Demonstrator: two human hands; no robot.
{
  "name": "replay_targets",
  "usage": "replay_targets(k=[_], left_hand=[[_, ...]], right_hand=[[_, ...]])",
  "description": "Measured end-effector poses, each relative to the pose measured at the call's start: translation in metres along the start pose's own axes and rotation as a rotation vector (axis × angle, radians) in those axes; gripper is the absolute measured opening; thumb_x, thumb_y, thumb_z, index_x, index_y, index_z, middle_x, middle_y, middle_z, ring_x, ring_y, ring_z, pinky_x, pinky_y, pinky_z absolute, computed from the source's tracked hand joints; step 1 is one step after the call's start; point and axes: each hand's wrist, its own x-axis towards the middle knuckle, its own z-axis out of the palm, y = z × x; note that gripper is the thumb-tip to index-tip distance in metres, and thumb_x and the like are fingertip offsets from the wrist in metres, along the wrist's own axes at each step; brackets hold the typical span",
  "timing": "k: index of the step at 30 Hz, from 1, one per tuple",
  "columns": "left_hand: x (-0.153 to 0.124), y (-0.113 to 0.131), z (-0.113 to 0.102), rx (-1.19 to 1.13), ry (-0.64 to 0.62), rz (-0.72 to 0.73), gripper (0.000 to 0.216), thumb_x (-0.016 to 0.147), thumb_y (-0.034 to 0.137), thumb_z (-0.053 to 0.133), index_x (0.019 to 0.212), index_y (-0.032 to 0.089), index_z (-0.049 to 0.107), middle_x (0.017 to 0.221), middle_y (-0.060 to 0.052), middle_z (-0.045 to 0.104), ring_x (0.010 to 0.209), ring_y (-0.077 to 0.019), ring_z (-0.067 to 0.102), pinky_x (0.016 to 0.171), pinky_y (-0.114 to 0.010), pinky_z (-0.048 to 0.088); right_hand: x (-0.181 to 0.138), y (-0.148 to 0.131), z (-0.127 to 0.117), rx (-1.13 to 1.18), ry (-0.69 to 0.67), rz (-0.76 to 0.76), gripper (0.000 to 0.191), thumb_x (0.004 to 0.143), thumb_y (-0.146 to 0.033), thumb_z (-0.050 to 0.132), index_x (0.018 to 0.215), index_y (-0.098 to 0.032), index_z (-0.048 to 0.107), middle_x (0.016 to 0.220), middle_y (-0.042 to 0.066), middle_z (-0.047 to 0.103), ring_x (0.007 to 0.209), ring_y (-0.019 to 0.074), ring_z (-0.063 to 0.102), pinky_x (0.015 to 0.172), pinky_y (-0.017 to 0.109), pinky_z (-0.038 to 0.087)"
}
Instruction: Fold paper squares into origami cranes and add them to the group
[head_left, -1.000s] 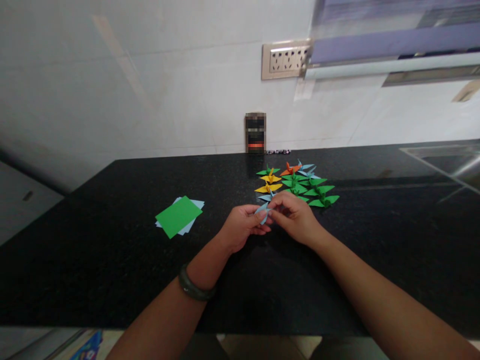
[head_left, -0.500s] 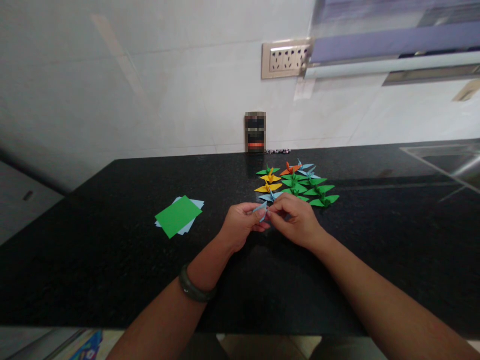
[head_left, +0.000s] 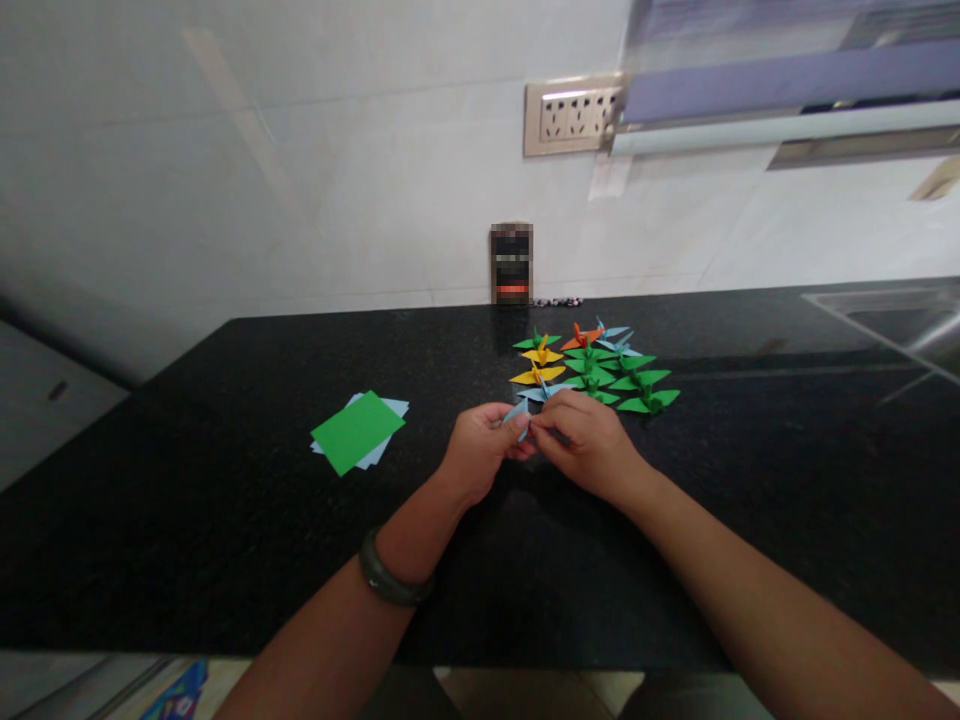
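My left hand [head_left: 480, 455] and my right hand [head_left: 589, 445] meet over the black counter [head_left: 225, 520], both pinching a small light blue folded paper piece [head_left: 519, 412] between their fingertips. Most of the piece is hidden by my fingers. Just beyond my hands lies a cluster of several folded paper cranes [head_left: 596, 368] in green, yellow, orange and light blue. A green square sheet [head_left: 356, 432] lies on top of light blue sheets to the left of my left hand.
A small dark box [head_left: 511, 264] stands against the wall at the counter's back. A socket strip [head_left: 574, 118] is on the wall above. A sink [head_left: 900, 325] lies at the far right.
My hands have shifted slightly, closing more tightly over the light blue piece, so less of it shows. Everything else stays in place.
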Motion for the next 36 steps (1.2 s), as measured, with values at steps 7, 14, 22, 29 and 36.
replay_targets(k=[7,14,22,29,36], left_hand=[[0.0003,0.0005,-0.0015,-0.052,0.015,-0.038,0.029,0.056,0.031,0.075,0.07,0.01,0.06,0.058,0.0,0.06,0.049,-0.0071,0.054,0.049,-0.019,0.044],[0.0007,0.001,-0.0021,0.004,0.015,-0.028,0.026,0.06,0.031,0.071,0.07,0.011,0.058,0.056,0.002,0.056,0.046,-0.0051,0.049,0.046,-0.017,0.038],[-0.0011,0.0021,-0.0024,0.066,-0.009,0.012,0.021,0.068,0.032,0.064,0.068,0.013,0.054,0.061,0.002,0.054,0.049,-0.0053,0.05,0.048,-0.018,0.039],[0.0003,0.0018,-0.0015,-0.068,-0.128,-0.103,0.032,0.074,0.039,0.058,0.095,0.014,0.057,0.061,0.002,0.054,0.043,-0.0048,0.045,0.044,-0.018,0.036],[0.0011,-0.0021,-0.0012,0.036,-0.194,0.02,0.039,0.078,0.041,0.053,0.107,0.02,0.039,0.057,0.006,0.052,0.04,-0.0051,0.04,0.039,-0.016,0.029]], right_hand=[[-0.0004,-0.0003,-0.0028,-0.093,-0.105,-0.033,0.024,0.084,-0.018,0.045,0.067,-0.017,0.061,0.069,0.007,0.057,0.066,0.015,0.051,0.06,0.027,0.041],[-0.0019,0.001,-0.003,0.02,-0.118,-0.006,0.016,0.08,-0.015,0.048,0.069,-0.018,0.06,0.07,0.005,0.057,0.068,0.0144,0.051,0.062,0.027,0.041],[-0.0007,0.0027,-0.001,0.108,0.092,0.348,0.018,0.078,-0.023,0.052,0.061,-0.018,0.054,0.057,0.0,0.051,0.056,0.0121,0.047,0.054,0.025,0.037],[0.0026,0.003,0.0034,0.595,0.005,0.748,0.025,0.078,-0.041,0.051,0.074,-0.017,0.059,0.059,-0.002,0.052,0.045,0.0085,0.045,0.041,0.022,0.037],[0.0021,0.0035,0.0044,0.95,-0.069,0.906,0.03,0.069,-0.043,0.062,0.064,-0.015,0.055,0.055,-0.003,0.051,0.042,0.0049,0.043,0.038,0.018,0.039]])
